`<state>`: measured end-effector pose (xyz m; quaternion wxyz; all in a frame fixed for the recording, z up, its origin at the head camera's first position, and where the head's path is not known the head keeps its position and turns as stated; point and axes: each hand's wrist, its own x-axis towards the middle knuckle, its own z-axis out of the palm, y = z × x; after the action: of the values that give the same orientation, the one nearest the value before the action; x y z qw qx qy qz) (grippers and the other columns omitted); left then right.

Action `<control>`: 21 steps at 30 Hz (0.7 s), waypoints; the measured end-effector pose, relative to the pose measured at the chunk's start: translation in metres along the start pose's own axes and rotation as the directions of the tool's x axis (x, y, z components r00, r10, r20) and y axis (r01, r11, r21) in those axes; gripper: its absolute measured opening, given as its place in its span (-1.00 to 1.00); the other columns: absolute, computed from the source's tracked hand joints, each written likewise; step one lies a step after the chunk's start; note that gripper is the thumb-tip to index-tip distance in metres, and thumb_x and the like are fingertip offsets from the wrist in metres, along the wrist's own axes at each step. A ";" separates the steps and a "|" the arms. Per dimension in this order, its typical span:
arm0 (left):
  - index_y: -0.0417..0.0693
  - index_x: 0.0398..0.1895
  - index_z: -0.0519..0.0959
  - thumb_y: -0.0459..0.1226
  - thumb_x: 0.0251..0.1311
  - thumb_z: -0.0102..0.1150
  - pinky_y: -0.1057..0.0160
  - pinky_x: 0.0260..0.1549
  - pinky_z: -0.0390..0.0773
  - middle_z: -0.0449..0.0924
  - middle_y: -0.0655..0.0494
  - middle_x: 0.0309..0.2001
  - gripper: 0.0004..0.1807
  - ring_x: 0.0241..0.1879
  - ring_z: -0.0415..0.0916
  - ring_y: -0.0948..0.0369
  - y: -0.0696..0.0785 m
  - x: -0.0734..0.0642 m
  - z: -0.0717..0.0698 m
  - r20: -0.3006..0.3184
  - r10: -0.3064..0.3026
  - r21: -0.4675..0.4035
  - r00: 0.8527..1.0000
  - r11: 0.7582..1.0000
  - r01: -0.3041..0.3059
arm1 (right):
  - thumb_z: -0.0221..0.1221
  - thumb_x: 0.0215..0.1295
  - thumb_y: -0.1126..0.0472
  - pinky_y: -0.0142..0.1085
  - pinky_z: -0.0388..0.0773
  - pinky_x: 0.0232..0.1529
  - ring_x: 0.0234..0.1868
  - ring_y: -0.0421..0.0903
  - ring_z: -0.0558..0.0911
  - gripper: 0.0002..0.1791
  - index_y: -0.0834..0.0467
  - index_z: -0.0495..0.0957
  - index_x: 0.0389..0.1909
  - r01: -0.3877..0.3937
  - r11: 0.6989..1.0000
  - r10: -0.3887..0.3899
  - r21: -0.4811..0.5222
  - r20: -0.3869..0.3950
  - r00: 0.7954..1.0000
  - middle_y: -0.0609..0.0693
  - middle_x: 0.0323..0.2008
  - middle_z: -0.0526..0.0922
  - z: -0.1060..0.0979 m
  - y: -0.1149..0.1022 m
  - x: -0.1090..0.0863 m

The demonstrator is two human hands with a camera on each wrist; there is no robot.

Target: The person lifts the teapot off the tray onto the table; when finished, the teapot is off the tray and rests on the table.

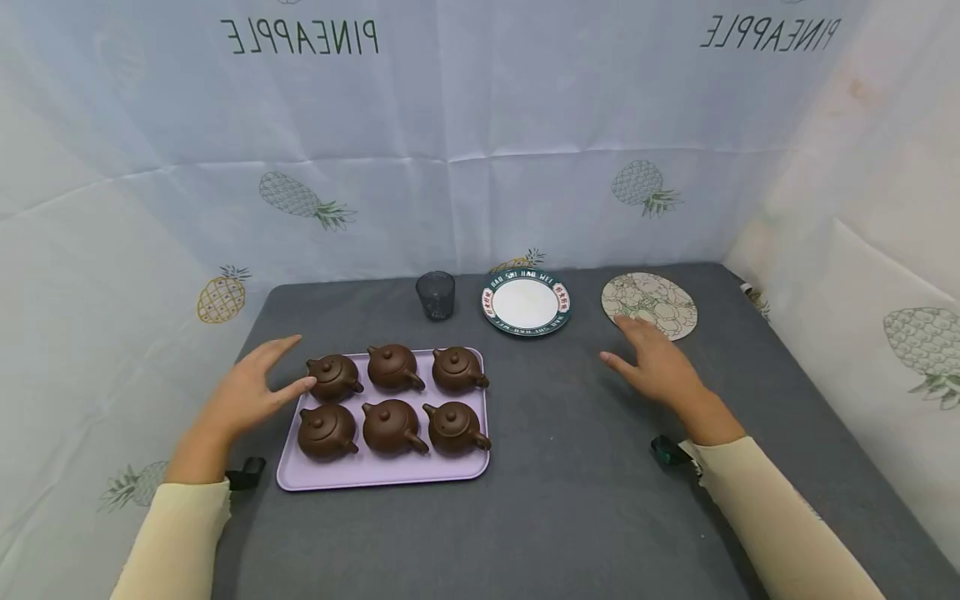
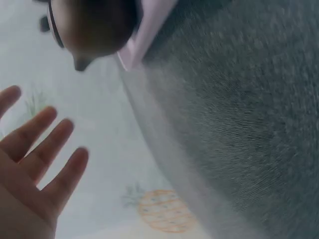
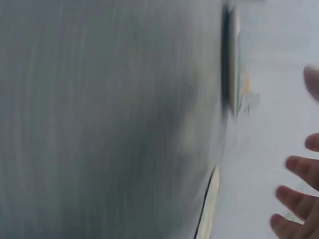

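Six brown teapots stand in two rows on a lilac tray (image 1: 375, 477). My left hand (image 1: 243, 392) is spread beside the tray's left side, its thumb tip overlapping the back-left teapot (image 1: 334, 377) in the head view. A teapot (image 2: 94, 27) and the tray's corner (image 2: 130, 55) show above those fingers in the left wrist view. Over the table's right half is my right hand (image 1: 660, 367), fingers extended and holding nothing. Its fingertips overlap the near edge of a round patterned mat (image 1: 651, 302). In the right wrist view the fingers (image 3: 296, 199) are spread apart.
A dark glass cup (image 1: 436, 295) stands near the table's back edge. Right of it lies a white plate (image 1: 525, 303) with a green lettered rim. Cloth walls with pineapple prints enclose the grey table (image 1: 570, 500) at the back and both sides.
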<state>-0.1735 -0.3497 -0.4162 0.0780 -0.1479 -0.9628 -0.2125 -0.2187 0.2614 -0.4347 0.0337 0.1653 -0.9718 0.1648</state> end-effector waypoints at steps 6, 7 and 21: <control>-0.17 0.49 0.10 -0.10 0.35 0.15 -0.11 -0.08 0.49 0.41 -0.33 0.16 -0.25 0.02 0.50 -0.15 -0.023 -0.002 -0.001 0.100 -0.134 -0.304 0.986 0.940 0.158 | 0.16 0.37 -0.09 0.14 0.26 0.21 0.29 0.21 0.36 -0.29 0.19 0.26 0.41 0.023 0.989 -0.023 0.145 -0.006 1.000 0.20 0.32 0.37 0.026 -0.041 0.008; -0.22 0.48 0.09 -0.12 0.36 0.14 -0.05 -0.13 0.54 0.44 -0.34 0.12 -0.26 -0.03 0.54 -0.10 -0.027 -0.002 -0.001 0.129 -0.147 -0.351 0.981 0.918 0.184 | 0.16 0.37 -0.07 0.12 0.30 0.19 0.26 0.19 0.40 -0.31 0.19 0.28 0.40 0.034 0.984 -0.033 0.172 -0.007 0.999 0.18 0.30 0.40 0.030 -0.047 0.010; -0.43 0.22 0.38 -0.36 0.18 0.29 0.34 -0.23 0.55 0.47 -0.40 0.07 -0.43 -0.16 0.56 0.34 -0.052 -0.012 0.020 0.317 -0.080 -0.541 0.945 0.803 0.249 | 0.20 0.38 0.08 -0.11 0.52 0.02 0.02 -0.07 0.60 -0.44 0.21 0.39 0.33 0.135 0.831 -0.165 0.540 0.008 0.986 0.03 0.15 0.55 0.066 -0.110 0.033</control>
<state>-0.1808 -0.3892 -0.4565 -0.1253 -0.1079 -0.8641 -0.4755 -0.2139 0.1313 -0.4594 -0.0277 0.2483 -0.8712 0.4225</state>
